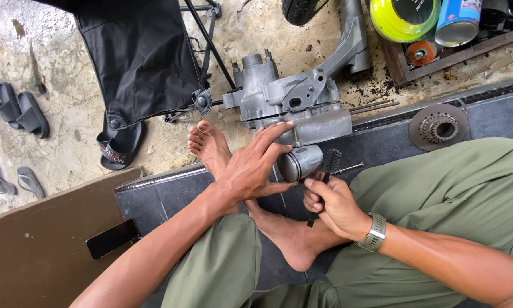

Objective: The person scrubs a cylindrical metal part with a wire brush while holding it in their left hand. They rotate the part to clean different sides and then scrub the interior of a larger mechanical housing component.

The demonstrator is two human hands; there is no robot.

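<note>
A grey metal engine block (290, 102) lies on the ground in front of my bare foot (210, 145). A shiny metal piston (300, 163) sticks out of its near side. My left hand (253, 165) reaches across and grips the piston, fingers spread over its top and left side. My right hand (332, 204), with a metal watch (375, 232) on the wrist, is closed around a dark-handled wire brush (329, 165) whose bristles sit just right of the piston.
A black folding chair (142, 57) stands to the left, sandals (119, 145) beside it. A sprocket disc (439, 126) lies at right. A wooden tray (404, 65) holds a yellow spool and a spray can. A phone (112, 238) rests on a brown board.
</note>
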